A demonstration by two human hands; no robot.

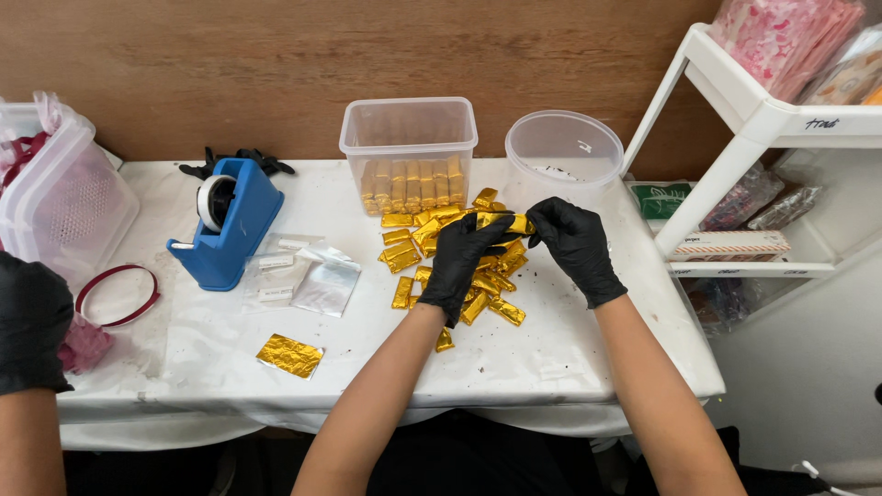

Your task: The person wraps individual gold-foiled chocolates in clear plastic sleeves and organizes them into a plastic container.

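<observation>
A flattened gold foil sheet point(289, 355) is seen near the table point(551, 358) front edge. Farther in, a gold-wrapped bar point(514, 223) is pinched between left hand point(462, 260) and right hand point(574, 243), both grips closed on it, above a gold pile point(409, 253). Behind, more bars are stacked in a clear tub point(409, 138); a round container point(563, 152) is beside it.

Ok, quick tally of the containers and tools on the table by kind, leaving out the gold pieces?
Clear rectangular tub holding gold bars: 1
Clear round tub: 1
White lidded bin: 1
Blue tape dispenser: 1
Loose gold foil sheet: 1
Small clear bags: cannot count, they overlap
Total counted: 5
</observation>
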